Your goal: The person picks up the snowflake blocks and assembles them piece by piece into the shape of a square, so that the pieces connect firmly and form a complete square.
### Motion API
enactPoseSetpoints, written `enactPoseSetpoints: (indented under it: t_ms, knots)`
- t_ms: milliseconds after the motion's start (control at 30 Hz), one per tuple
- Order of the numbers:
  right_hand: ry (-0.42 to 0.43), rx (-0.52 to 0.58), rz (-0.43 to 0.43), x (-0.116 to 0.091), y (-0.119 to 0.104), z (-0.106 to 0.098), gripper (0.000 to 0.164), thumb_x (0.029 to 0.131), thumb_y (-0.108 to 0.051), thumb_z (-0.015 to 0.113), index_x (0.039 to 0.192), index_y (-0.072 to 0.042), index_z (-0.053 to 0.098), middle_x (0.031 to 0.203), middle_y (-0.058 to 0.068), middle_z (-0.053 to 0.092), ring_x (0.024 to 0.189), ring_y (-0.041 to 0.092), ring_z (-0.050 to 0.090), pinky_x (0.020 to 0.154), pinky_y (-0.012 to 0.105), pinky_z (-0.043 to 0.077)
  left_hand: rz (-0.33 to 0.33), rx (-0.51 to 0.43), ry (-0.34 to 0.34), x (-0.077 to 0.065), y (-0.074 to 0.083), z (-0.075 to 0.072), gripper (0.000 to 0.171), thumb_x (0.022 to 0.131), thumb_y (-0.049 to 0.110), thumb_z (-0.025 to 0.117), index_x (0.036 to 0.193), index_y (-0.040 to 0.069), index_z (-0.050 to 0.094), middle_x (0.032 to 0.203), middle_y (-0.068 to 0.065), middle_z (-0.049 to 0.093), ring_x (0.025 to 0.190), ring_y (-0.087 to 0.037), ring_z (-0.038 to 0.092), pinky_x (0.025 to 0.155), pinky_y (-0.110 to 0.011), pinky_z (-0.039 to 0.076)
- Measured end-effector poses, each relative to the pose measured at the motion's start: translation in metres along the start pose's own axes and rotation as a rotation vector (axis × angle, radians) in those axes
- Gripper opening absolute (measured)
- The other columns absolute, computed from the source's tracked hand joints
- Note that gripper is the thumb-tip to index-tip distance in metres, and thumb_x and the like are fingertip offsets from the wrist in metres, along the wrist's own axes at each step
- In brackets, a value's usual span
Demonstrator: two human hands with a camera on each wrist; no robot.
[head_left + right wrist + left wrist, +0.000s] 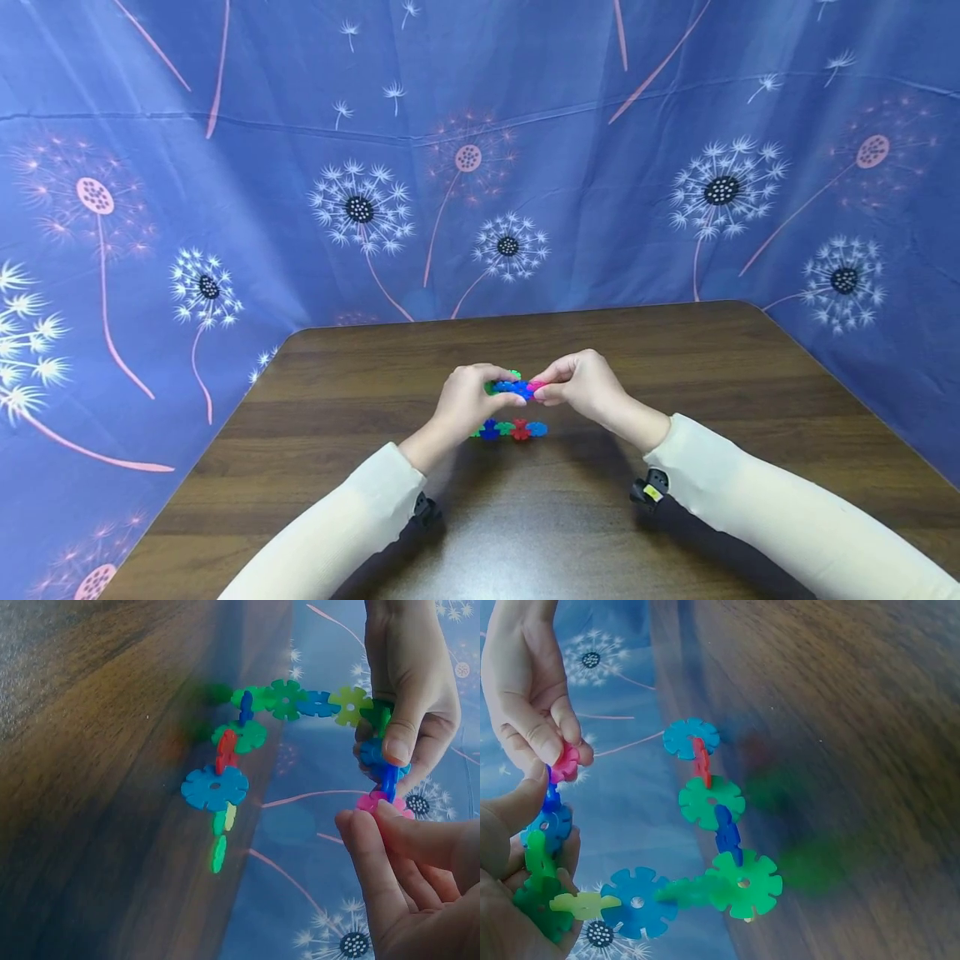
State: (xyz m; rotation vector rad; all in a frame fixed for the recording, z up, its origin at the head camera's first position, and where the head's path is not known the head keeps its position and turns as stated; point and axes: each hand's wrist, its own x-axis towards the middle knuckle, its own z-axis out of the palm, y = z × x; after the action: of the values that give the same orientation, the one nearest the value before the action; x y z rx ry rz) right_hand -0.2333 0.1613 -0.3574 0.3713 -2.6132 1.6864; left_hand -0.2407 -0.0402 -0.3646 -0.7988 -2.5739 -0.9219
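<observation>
A chain of interlocking notched plastic discs runs between my hands and the table. In the head view my left hand [465, 402] holds its upper end around a blue disc [514, 387]. With thumb and fingertips, my right hand [588, 388] pinches a pink disc [536, 386], which meets a dark blue disc [389, 782]. The left wrist view shows the chain bending from a yellow disc [586, 904] through a light blue disc [637, 902] to a green disc [751, 885]. Further along come a red disc [702, 762] and another light blue disc [691, 739].
The brown wooden table [540, 517] lies under both hands. Behind it hangs a blue cloth [600, 192] with a dandelion print. Small green pieces [218, 853] show below the light blue disc in the right wrist view; I cannot tell whether they are joined to it.
</observation>
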Motion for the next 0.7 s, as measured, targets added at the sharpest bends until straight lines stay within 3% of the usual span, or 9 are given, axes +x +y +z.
enactPoseSetpoints:
  t_ms: [167,267,433,700]
  knots:
    - [-0.064,0.062,0.002,0.0036,0.0005,-0.0016,0.016,0.078,0.001,0.077,0.093,0.008,0.073,0.086,0.019,0.074,0.072,0.02,0.073,0.073,0.037,0.059,-0.026,0.011,-0.031,-0.0011,0.0012,-0.0033,0.035,0.077,0.033,0.081,0.104,0.012,0.076,0.104,-0.001,0.075,0.099,-0.018,0.069,0.083,-0.032,0.055]
    - [-0.086,0.045,0.003,0.0046,-0.0007,-0.0034,0.017,0.079,0.0,0.077,0.094,0.007,0.073,0.086,0.018,0.074,0.073,0.02,0.073,0.074,0.039,0.059,-0.042,0.019,-0.052,-0.0007,0.0012,-0.005,0.036,0.077,0.035,0.081,0.104,0.013,0.076,0.102,0.0,0.075,0.096,-0.017,0.069,0.078,-0.028,0.055]
    - [-0.08,0.005,-0.014,0.0059,-0.0041,-0.004,0.017,0.078,-0.002,0.078,0.093,0.005,0.074,0.085,0.016,0.075,0.075,0.023,0.074,0.074,0.036,0.059,-0.051,0.005,-0.07,0.0013,0.0009,-0.0066,0.036,0.077,0.035,0.081,0.103,0.011,0.076,0.099,0.001,0.075,0.091,-0.015,0.069,0.075,-0.024,0.054]
    - [-0.074,0.027,-0.066,0.007,-0.0046,-0.0055,0.02,0.078,0.0,0.077,0.095,0.009,0.072,0.086,0.02,0.074,0.073,0.019,0.073,0.071,0.032,0.059,-0.039,0.002,-0.121,0.0061,0.005,-0.0086,0.037,0.079,0.037,0.08,0.107,0.015,0.074,0.098,0.003,0.075,0.091,-0.012,0.069,0.078,-0.028,0.054]
